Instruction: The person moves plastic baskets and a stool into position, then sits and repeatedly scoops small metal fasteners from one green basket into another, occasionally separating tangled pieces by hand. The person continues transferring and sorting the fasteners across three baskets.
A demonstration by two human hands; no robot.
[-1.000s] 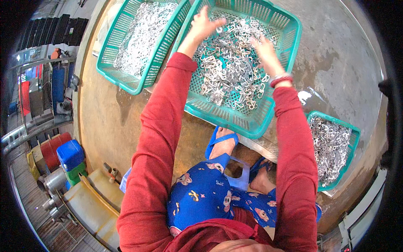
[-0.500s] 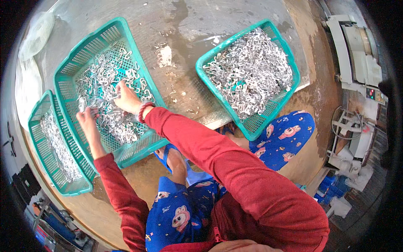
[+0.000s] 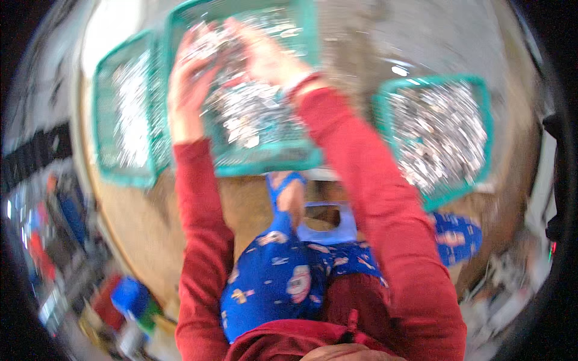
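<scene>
Cupping a clump of small metal pieces [image 3: 215, 45], the left hand [image 3: 191, 81] meets the right hand [image 3: 265, 57] over the middle basket [image 3: 271, 165]. The clump lies between them, right of the left palm. Blur hides the pieces' long axes and whether the right fingers grip. The right hand is nearer the right basket [image 3: 487, 129].

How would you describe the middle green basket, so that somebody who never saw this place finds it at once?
Start from the two red sleeves, reaching up the picture to the left hand and right hand. Beneath those hands stands the middle green basket, holding small shiny pieces. Unlike the left basket and the right basket, it is the one with hands over it.
</scene>
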